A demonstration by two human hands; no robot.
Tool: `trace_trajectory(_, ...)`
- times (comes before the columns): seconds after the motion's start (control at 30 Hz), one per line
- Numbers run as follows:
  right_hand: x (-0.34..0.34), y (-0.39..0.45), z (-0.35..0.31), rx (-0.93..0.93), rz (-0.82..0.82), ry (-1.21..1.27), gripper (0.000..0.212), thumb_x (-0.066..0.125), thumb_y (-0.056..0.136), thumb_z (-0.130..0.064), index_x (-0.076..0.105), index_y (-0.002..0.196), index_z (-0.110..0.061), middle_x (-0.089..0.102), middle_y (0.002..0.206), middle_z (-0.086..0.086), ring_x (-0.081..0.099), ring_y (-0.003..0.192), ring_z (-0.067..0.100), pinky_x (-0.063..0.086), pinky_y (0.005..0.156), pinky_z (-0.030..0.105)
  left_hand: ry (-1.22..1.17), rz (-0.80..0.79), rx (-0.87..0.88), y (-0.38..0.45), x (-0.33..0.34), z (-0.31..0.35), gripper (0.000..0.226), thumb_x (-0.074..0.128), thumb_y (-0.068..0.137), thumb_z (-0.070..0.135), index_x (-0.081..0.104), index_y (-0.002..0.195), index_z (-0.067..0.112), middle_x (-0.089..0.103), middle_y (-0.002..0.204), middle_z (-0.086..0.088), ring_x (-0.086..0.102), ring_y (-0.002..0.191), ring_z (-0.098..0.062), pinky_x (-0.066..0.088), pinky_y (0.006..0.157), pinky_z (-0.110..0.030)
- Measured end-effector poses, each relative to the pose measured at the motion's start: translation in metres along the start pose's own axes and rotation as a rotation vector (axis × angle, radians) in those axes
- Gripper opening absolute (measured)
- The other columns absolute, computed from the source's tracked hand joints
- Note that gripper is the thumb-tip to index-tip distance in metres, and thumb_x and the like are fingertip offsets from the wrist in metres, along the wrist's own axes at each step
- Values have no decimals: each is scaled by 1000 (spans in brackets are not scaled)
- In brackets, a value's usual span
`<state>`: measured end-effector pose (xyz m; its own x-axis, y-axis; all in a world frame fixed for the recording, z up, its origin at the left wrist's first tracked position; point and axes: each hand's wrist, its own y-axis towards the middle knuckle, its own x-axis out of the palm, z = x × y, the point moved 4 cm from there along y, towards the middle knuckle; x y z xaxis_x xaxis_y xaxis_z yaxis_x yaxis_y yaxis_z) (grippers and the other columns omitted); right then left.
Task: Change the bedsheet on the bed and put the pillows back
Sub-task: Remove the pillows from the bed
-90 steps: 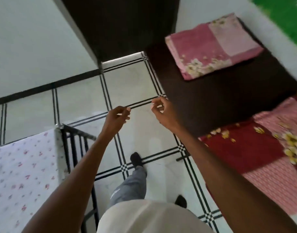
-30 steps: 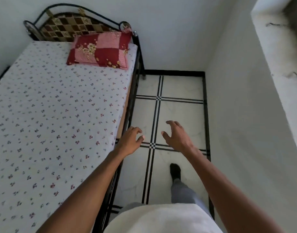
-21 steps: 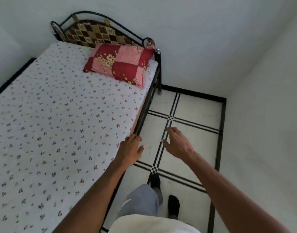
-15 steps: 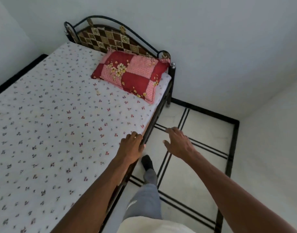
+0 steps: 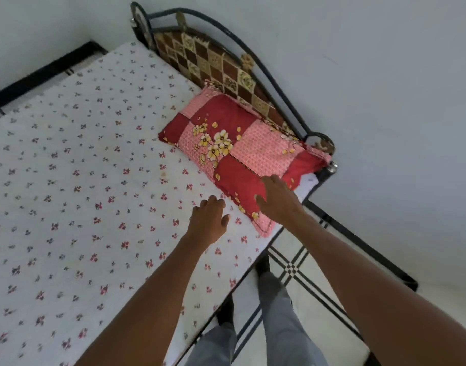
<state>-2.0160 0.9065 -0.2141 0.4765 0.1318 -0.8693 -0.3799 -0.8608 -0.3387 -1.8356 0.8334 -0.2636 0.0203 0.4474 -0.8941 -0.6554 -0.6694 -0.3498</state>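
In the head view we look down along both of our bare forearms toward the head end of the bed (image 5: 316,180), whose black metal frame runs along the right side of the mattress. The mattress is covered by a white bedsheet (image 5: 81,180) printed with small red and dark flowers, lying flat across the whole visible surface. The pillow (image 5: 234,154), in a red and pink patchwork cover with yellow flowers, lies on the sheet at the head end, against the arched headboard (image 5: 213,64) with its brown checked panel, its long side running diagonally toward the near right corner of the mattress. Our right hand (image 5: 276,202) lies over the near end of the pillow with fingers extended and slightly spread; the fingers are released and grasp nothing, and we cannot tell whether the palm presses on the cover. Our left hand (image 5: 208,220) is just beside the pillow's near edge, over the sheet, with fingers loosely bent and the thumb out to the side; it grasps nothing, and we cannot tell whether it touches the sheet. Below the arms we see grey trouser legs (image 5: 282,326) standing on the white tiled floor (image 5: 319,326) with black line borders, close against the bed frame.
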Motion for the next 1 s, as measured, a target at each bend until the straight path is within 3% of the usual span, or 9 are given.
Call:
trace_trajectory(0.2,8,190,12,-107,-45,-76,56,57,100,-29,40,149,-10,39,151,16,40,137,37,43,107,56,-219,5,-257,125,27,-40,43,55,103,38,50,139,15,53,136,-8,54,127,-27,51,103,-45)
trace_trajectory(0.37,28,321,37,-32,-32,-113,83,58,95,-54,23,159,-15,18,164,19,17,152,43,23,119,67,-1097,120,-904,205,69,-79,88,51,94,68,25,154,8,46,150,-18,54,131,-37,50,106,-49)
trace_trajectory(0.47,35,358,48,43,-15,-95,97,56,88,-71,20,160,-17,17,165,20,15,152,43,15,118,68,-1430,123,-1088,234,83,-76,95,51,90,75,18,157,16,38,156,-14,46,137,-37,46,109,-57)
trace_trajectory(0.57,37,376,54,98,3,27,112,61,78,-80,18,160,-17,19,163,20,16,152,45,17,118,69,-1648,204,-1126,255,85,-72,99,59,83,76,22,157,21,40,156,-11,46,137,-34,43,112,-57)
trace_trajectory(0.7,39,389,63,157,-106,257,125,74,62,-83,30,156,-13,43,155,17,45,141,37,40,115,52,-1775,301,-1042,264,83,-64,89,61,87,70,29,157,25,46,154,-3,50,135,-27,45,112,-52)
trace_trajectory(0.83,24,400,64,247,-268,435,97,83,71,-65,54,140,-3,62,139,14,64,120,31,51,92,33,-1777,370,-950,263,84,-64,72,56,97,61,32,157,30,47,155,0,51,135,-23,46,110,-44)
trace_trajectory(1.0,9,391,55,135,-314,453,72,86,72,-57,68,126,-12,73,115,4,71,96,21,55,85,31,-1820,491,-878,245,72,-59,60,60,97,56,45,151,33,60,144,4,61,125,-15,53,104,-42)
